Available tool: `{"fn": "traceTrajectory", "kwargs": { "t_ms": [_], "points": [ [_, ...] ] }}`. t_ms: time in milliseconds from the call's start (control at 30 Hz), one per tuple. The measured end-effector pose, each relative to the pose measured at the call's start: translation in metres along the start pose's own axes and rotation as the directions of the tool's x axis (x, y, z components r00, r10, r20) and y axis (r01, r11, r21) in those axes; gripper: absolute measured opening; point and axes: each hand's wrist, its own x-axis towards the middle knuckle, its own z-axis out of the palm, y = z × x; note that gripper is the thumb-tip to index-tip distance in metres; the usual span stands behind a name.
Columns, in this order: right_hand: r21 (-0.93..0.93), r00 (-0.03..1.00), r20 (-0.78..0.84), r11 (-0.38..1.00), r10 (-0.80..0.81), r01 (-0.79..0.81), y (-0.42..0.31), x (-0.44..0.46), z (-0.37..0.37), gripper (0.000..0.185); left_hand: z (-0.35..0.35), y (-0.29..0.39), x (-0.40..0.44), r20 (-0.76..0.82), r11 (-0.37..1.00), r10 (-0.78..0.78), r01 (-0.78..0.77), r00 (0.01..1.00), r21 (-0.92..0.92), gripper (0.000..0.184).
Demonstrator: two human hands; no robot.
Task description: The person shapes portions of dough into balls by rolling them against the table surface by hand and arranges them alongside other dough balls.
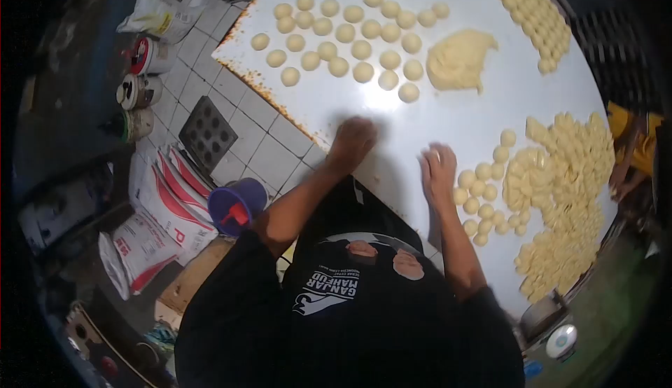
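My left hand [353,140] is down at the near edge of the white table [399,125], its fingers curled under. Whatever may be beneath its palm is hidden. To the right, my right hand [439,171] rests over the tabletop with fingers loosely bent and thumb apart; I see nothing in it. Small round dough balls [484,190] lie just right of that hand. Beyond both hands, several spaced dough balls [361,50] cover the far part of the table, beside a large flat lump of dough [458,60].
Cut dough pieces [560,192] are heaped at the right, and rows of shaped dough [528,13] line the far right edge. Another person's arm [623,171] shows beyond the table. On the tiled floor are a purple bucket [245,195], sacks [150,237] and a moulded tray [208,136].
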Motion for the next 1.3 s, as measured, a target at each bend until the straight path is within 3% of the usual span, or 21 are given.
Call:
{"fn": "traceTrajectory", "kwargs": {
  "t_ms": [67, 100, 133, 167, 233, 367, 433, 467, 533, 600, 667, 700, 733, 767, 833, 900, 967, 1067, 1133, 1200, 1300],
  "points": [
    [-0.021, 0.994, 0.013, 0.994, -0.111, 0.111, 0.007, 0.011, -0.015, 0.018, -0.029, -0.017, -0.002, 0.048, 0.987, 0.027, -0.034, 0.998, 0.158, 0.023],
    [0.117, 0.965, 0.097, 0.96, 0.242, -0.253, 0.003, 0.022, -0.019, 0.019, -0.041, -0.025, -0.005, 0.152, 0.952, 0.058, -0.1, 0.987, 0.29, 0.023],
    [0.203, 0.804, 0.219, 0.78, 0.553, -0.592, -0.007, 0.036, -0.026, 0.022, -0.037, -0.032, 0.005, 0.226, 0.971, -0.065, 0.009, 0.972, 0.24, 0.026],
    [0.192, 0.812, 0.221, 0.792, 0.54, -0.579, -0.021, 0.063, -0.026, 0.022, -0.031, -0.03, 0.012, 0.208, 0.972, -0.073, 0.023, 0.975, 0.235, 0.026],
    [0.379, 0.629, 0.605, 0.518, 0.488, -0.767, -0.059, 0.147, -0.013, 0.032, -0.024, -0.019, 0.02, 0.066, 0.985, -0.085, 0.074, 0.994, 0.158, 0.027],
    [0.687, 0.828, 0.55, 0.503, 0.111, -0.524, -0.201, 0.284, 0.029, 0.042, -0.059, -0.035, -0.02, 0.066, 0.997, 0.013, -0.007, 0.998, -0.082, 0.035],
    [0.676, 0.938, 0.346, 0.686, 0.026, -0.269, -0.248, 0.342, 0.079, 0.047, -0.078, -0.044, -0.003, 0.096, 0.983, -0.021, 0.038, 0.995, -0.182, 0.034],
    [0.653, 0.943, 0.332, 0.717, 0.021, -0.245, -0.272, 0.368, 0.11, 0.051, -0.068, -0.041, 0.002, 0.103, 0.986, -0.121, 0.131, 0.987, -0.101, 0.033],
    [0.621, 0.945, 0.328, 0.752, 0.008, -0.223, -0.289, 0.403, 0.162, 0.054, -0.033, -0.04, 0.007, 0.152, 0.991, -0.007, 0.028, 0.988, -0.134, 0.034],
    [0.296, 0.908, 0.221, 0.911, -0.357, 0.286, -0.275, 0.396, 0.204, 0.051, -0.027, -0.024, -0.003, 0.134, 0.966, 0.01, 0.025, 0.991, -0.256, 0.038],
    [0.405, 0.948, 0.269, 0.913, -0.168, 0.047, -0.269, 0.345, 0.158, 0.042, -0.048, -0.035, -0.001, 0.183, 0.983, -0.021, 0.054, 0.983, -0.175, 0.051],
    [0.392, 0.933, 0.35, 0.918, -0.081, -0.067, -0.245, 0.295, 0.14, 0.031, -0.067, -0.038, -0.008, 0.195, 0.975, -0.09, 0.126, 0.977, -0.182, 0.06],
    [0.403, 0.928, 0.338, 0.915, -0.159, 0.01, -0.216, 0.242, 0.122, 0.029, -0.09, -0.041, -0.022, 0.223, 0.962, -0.149, 0.194, 0.963, -0.193, 0.069],
    [0.308, 0.822, 0.417, 0.911, -0.387, 0.273, -0.175, 0.192, 0.109, 0.029, -0.106, -0.043, -0.037, 0.097, 0.958, -0.193, 0.209, 0.976, -0.196, 0.061],
    [0.484, 0.545, 0.517, 0.75, -0.66, 0.451, -0.102, 0.147, 0.085, 0.029, -0.14, -0.048, -0.054, 0.121, 0.968, -0.21, 0.224, 0.97, -0.114, 0.051],
    [0.131, 0.698, 0.557, 0.878, -0.45, 0.461, -0.08, 0.154, 0.096, 0.027, -0.143, -0.048, -0.061, 0.153, 0.967, -0.209, 0.228, 0.966, -0.114, 0.049],
    [0.071, 0.943, 0.178, 0.959, -0.282, 0.273, -0.123, 0.167, 0.123, 0.027, -0.134, -0.038, -0.057, 0.157, 0.978, -0.159, 0.178, 0.975, -0.111, 0.047],
    [0.216, 0.979, 0.119, 0.967, -0.162, 0.134, -0.114, 0.121, 0.11, 0.028, -0.149, -0.009, -0.059, 0.153, 0.951, -0.249, 0.271, 0.956, -0.149, 0.048],
    [0.446, 0.852, 0.293, 0.851, -0.433, 0.279, -0.05, 0.091, 0.089, 0.029, -0.162, 0.002, -0.075, 0.13, 0.952, -0.293, 0.302, 0.947, -0.05, 0.049],
    [0.181, 0.92, 0.239, 0.945, -0.311, 0.272, -0.048, 0.121, 0.086, 0.029, -0.15, 0.008, -0.084, 0.137, 0.944, -0.313, 0.324, 0.94, -0.061, 0.049],
    [0.152, 0.982, 0.057, 0.974, -0.18, 0.169, -0.088, 0.121, 0.109, 0.029, -0.136, 0.036, -0.092, 0.174, 0.921, -0.366, 0.382, 0.914, -0.07, 0.049]
  ]
}}
